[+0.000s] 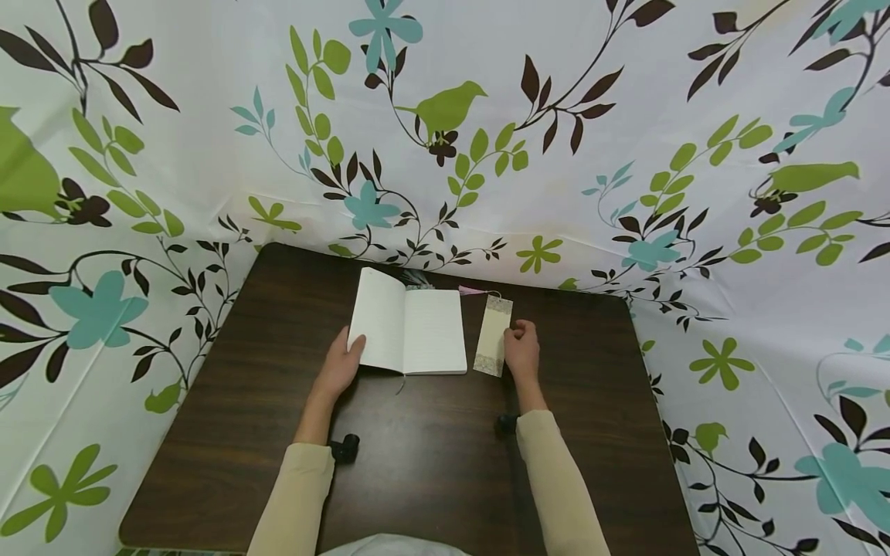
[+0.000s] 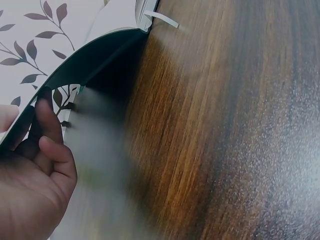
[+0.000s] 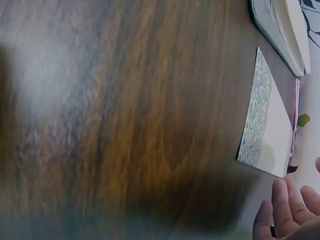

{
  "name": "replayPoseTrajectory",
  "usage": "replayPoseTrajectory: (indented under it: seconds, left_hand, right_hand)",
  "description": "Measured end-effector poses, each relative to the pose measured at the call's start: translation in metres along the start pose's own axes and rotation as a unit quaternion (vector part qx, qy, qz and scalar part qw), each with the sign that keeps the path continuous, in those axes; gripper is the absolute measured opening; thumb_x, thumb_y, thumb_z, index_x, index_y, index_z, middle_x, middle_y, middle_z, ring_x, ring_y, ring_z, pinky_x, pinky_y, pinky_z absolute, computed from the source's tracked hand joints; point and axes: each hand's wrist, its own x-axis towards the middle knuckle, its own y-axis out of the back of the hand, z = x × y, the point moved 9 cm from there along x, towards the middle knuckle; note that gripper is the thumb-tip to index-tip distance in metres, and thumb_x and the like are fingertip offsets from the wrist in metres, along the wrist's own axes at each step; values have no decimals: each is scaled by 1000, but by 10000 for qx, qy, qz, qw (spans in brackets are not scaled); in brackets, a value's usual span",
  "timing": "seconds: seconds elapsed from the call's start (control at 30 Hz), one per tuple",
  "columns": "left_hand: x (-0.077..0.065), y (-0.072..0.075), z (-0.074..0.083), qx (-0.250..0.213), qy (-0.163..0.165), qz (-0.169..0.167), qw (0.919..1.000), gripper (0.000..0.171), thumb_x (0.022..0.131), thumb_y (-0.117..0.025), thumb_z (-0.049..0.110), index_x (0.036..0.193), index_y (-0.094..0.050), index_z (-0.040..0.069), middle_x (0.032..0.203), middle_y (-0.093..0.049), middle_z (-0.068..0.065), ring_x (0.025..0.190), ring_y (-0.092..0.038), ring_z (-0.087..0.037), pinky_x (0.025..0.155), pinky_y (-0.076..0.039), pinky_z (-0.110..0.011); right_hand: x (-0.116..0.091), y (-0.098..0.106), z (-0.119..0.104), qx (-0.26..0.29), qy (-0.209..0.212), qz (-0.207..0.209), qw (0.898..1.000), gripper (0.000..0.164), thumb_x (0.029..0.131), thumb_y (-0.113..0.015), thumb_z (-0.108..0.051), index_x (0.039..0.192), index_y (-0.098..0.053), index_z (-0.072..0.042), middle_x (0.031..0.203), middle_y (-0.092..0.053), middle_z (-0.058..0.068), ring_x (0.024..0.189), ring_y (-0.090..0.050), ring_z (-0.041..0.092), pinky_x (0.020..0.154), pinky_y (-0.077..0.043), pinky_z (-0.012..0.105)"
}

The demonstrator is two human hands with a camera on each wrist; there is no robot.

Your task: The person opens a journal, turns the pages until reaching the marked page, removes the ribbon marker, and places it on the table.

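An open notebook (image 1: 434, 332) with blank-looking white pages lies at the middle of the table. My left hand (image 1: 341, 363) grips its left cover, thumb on the page and fingers underneath; that side is raised off the table. In the left wrist view the dark cover (image 2: 95, 60) curves up over the fingers. A thin ribbon (image 1: 401, 384) hangs from the notebook's spine. To the right lies a cream bookmark (image 1: 492, 340) with patterned ends and a pink tassel (image 1: 471, 291). My right hand (image 1: 523, 351) is at the bookmark's right edge, fingers loosely bent, fingertips (image 3: 280, 184) right at that edge.
A greyish tassel-like thing (image 1: 417, 278) shows behind the notebook's top edge. The dark wooden table (image 1: 431, 463) ends at a leaf-and-bird patterned cloth (image 1: 445, 193) at the back and sides. Small black cameras (image 1: 344, 449) sit at both wrists.
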Motion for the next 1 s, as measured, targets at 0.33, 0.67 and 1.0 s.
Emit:
replayPoseTrajectory:
  seconds: [0.33, 0.67, 1.0]
  left_hand:
    - [3, -3, -4, -53, -30, -35, 10000, 59, 118, -40, 39, 167, -31, 7, 170, -38, -20, 160, -32, -39, 130, -27, -62]
    - [3, 0, -4, -12, -22, -26, 10000, 60, 118, -38, 42, 166, -32, 7, 167, -42, -21, 158, -36, -40, 128, -29, -63]
    - [3, -1, -3, 30, -39, -115, 9999, 64, 118, -37, 43, 170, -26, 7, 173, -34, -21, 163, -27, -41, 131, -24, -63]
  right_hand:
    - [-10, -15, -25, 343, 586, -322, 9972, 41, 111, -56, -26, 146, -61, -5, 132, -65, 18, 110, -64, 35, 89, -52, 49]
    - [-42, -57, -87, -623, 2140, -1030, 9694, 30, 112, -59, -26, 133, -71, -9, 127, -70, 10, 114, -66, 29, 97, -56, 49]
    - [-96, -127, -113, -2652, 3566, -2320, 8653, 47, 112, -58, -35, 155, -58, -16, 167, -50, 6, 154, -47, 30, 124, -42, 52]
